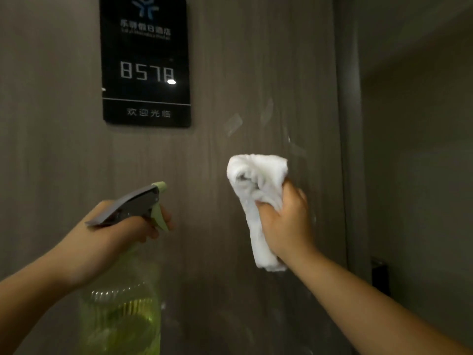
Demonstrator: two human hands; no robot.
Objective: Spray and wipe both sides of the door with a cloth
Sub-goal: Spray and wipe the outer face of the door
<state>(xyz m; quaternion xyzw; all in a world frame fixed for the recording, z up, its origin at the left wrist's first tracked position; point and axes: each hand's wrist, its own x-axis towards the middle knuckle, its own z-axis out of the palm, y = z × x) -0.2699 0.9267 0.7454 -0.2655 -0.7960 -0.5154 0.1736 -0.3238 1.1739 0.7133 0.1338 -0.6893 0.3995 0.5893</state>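
Note:
A grey-brown wood-grain door (230, 73) fills the view, with wet streaks right of centre. My right hand (286, 221) grips a bunched white cloth (256, 175) and holds it against the door near its right edge. My left hand (122, 231) holds a spray bottle (122, 308) by the neck; the bottle is clear green, its grey and green trigger head (143, 203) points at the door, and a finger curls round the trigger.
A black glossy room-number plate (146, 60) is fixed to the door at upper left. The door's right edge (343, 124) meets a dim wall (414, 175). A dark fitting (380, 275) sits low on that edge.

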